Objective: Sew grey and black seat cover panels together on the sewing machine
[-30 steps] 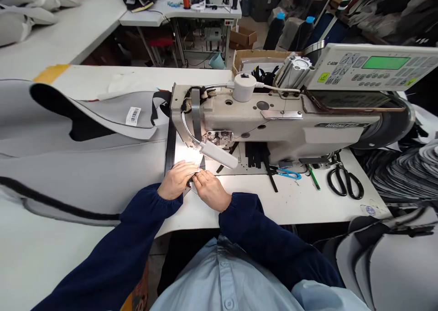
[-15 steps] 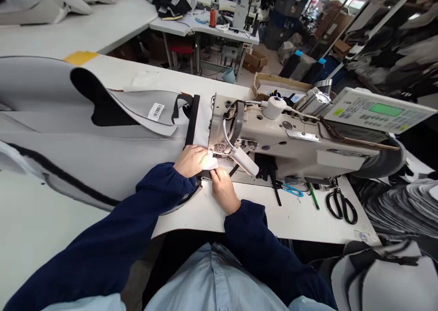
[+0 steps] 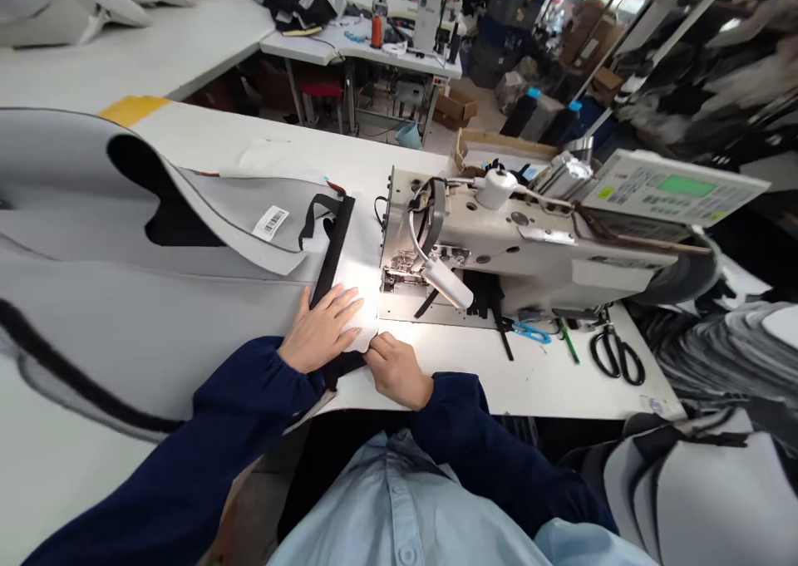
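Observation:
A large grey fabric piece [image 3: 249, 308] lies left of the sewing machine [image 3: 536, 258], with a black strip [image 3: 332, 254] along its right part and a white edge panel [image 3: 365, 287] beyond the strip. My left hand [image 3: 319, 332] rests flat on the panel and strip, fingers stretched out. Just right of it, my right hand [image 3: 399, 372] is closed, its fingertips pinching the black strip's near end by the panel's corner. The work is apart from the machine's needle area [image 3: 402, 279], which is lit by a small lamp [image 3: 447, 283]. A barcode label [image 3: 270, 223] shows on a folded grey layer.
On the table's right side lie blue-handled scissors [image 3: 531, 332], a green pen-like tool [image 3: 569, 343] and black-handled shears [image 3: 617, 358]. A cardboard box [image 3: 499, 146] stands behind the machine. Stacked grey pieces [image 3: 729, 358] sit at the far right.
Both hands and the fabric have moved left and toward me, away from the needle area. My left hand has spread flat on the fabric. The view has shifted slightly.

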Motion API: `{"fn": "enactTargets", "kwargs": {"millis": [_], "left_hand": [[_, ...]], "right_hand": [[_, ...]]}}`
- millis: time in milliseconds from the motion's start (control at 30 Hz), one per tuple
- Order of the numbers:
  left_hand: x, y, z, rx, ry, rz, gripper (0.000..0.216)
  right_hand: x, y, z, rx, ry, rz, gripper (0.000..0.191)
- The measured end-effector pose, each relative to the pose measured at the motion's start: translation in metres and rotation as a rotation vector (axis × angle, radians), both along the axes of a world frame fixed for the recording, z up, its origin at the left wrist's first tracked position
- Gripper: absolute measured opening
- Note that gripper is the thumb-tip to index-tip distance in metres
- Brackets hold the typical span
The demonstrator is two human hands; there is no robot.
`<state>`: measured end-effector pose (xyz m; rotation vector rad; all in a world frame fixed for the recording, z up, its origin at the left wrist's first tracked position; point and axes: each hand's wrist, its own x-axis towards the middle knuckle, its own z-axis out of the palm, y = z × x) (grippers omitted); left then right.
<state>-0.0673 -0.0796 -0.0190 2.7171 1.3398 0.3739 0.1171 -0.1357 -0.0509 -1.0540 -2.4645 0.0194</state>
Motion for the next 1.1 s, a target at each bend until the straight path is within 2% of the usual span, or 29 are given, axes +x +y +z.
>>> {"fn": "enactTargets", "kwargs": {"millis": [67, 133, 233, 300, 400, 467, 533, 633, 667, 733, 833, 967, 1100], "left_hand": [[-0.014, -0.009, 0.003, -0.012, 0.056, -0.037, 0.042], [-0.016, -0.008, 0.014, -0.049, 0.115, -0.068, 0.041], [0.003, 0.007, 0.04, -0.142, 0.22, -0.063, 0.039], [0.026, 0.018, 0.057, -0.235, 0.321, -0.02, 0.047], [0.058, 0.027, 0.074, -0.337, 0.507, 0.035, 0.052], [0.067, 0.028, 0.08, -0.351, 0.611, 0.032, 0.047], [0.063, 0.028, 0.083, -0.364, 0.65, 0.015, 0.036], [0.039, 0.024, 0.084, -0.399, 0.498, 0.021, 0.046], [0.029, 0.022, 0.083, -0.417, 0.409, 0.037, 0.051], [0.01, 0.018, 0.077, -0.477, 0.202, 0.071, 0.056], [-0.011, 0.014, 0.061, -0.646, -0.135, 0.139, 0.056], [-0.028, 0.015, 0.043, -0.894, -0.459, 0.292, 0.062], [-0.036, 0.018, 0.041, -0.96, -0.55, 0.349, 0.061]], "right_hand": [[-0.012, -0.015, 0.003, -0.072, 0.121, 0.029, 0.025], [-0.019, -0.022, 0.007, -0.133, 0.288, 0.039, 0.029], [-0.024, -0.021, 0.011, -0.163, 0.453, 0.066, 0.032], [-0.026, -0.018, 0.015, -0.154, 0.409, 0.092, 0.029], [-0.031, -0.016, 0.024, -0.109, 0.191, 0.134, 0.021], [-0.033, -0.017, 0.032, -0.073, 0.08, 0.163, 0.014], [-0.031, -0.018, 0.037, -0.049, 0.066, 0.216, 0.01], [-0.02, -0.017, 0.036, -0.044, 0.254, 0.274, 0.022], [-0.015, -0.015, 0.033, -0.054, 0.35, 0.232, 0.029], [-0.006, -0.005, 0.023, -0.078, 0.5, 0.056, 0.039], [0.0, 0.018, 0.01, -0.127, 0.531, -0.164, 0.042], [-0.005, 0.038, 0.006, -0.2, 0.494, -0.201, 0.034], [-0.019, 0.024, 0.008, -0.235, 0.573, -0.143, 0.032]]}}
